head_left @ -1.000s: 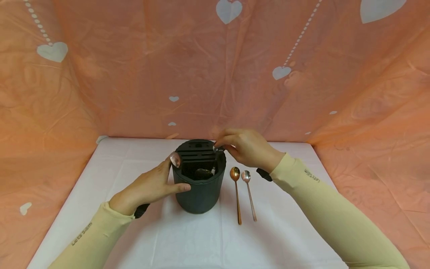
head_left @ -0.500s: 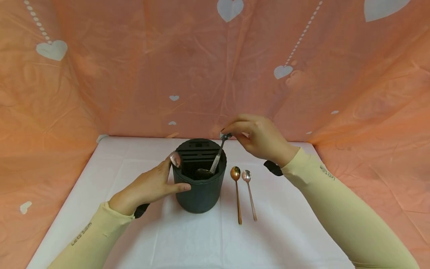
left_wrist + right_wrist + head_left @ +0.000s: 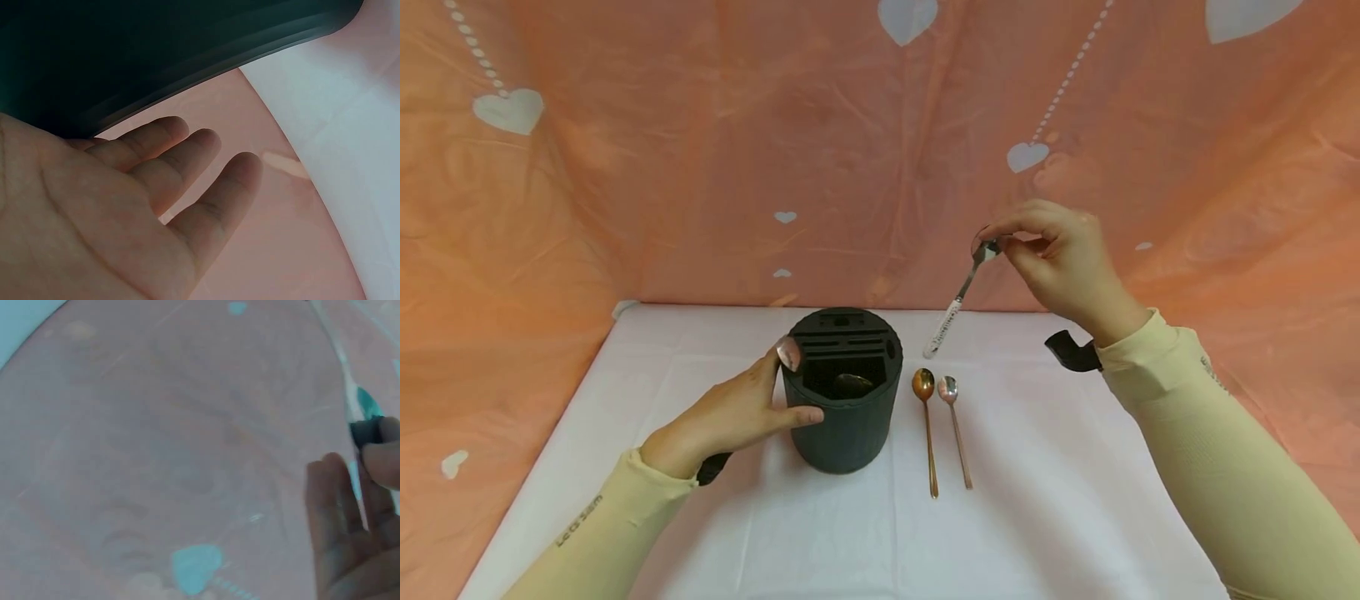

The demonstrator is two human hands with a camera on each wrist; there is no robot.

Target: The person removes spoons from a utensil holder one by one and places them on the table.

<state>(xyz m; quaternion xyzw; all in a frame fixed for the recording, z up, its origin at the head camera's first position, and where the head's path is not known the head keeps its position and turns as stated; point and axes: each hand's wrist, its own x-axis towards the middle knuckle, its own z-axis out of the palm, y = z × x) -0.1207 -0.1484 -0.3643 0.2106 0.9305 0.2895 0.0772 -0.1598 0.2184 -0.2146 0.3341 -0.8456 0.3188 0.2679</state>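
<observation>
My right hand [image 3: 1063, 258] is raised above the table's back right and pinches a silver piece of cutlery with a white patterned handle [image 3: 943, 329]. The handle slants down to the left, and fingers partly hide its head. My left hand [image 3: 741, 408] touches the left side of a dark round cutlery holder [image 3: 842, 442], thumb across its front. In the left wrist view, its other fingers [image 3: 212, 200] extend loosely past the holder wall. A copper-coloured spoon head [image 3: 789, 353] sticks up at the holder's left rim. Inside the front compartment lies a dark spoon bowl [image 3: 852, 385].
A gold spoon [image 3: 928, 433] and a rose-coloured spoon [image 3: 956, 433] lie side by side to the right of the holder, bowls pointing away. A white cloth covers the table [image 3: 820, 533]. An orange curtain [image 3: 700, 167] with white hearts hangs behind and at both sides.
My right hand has drawn the white-handled piece of cutlery up out of the holder and carried it to the right. The left hand has stayed at the holder.
</observation>
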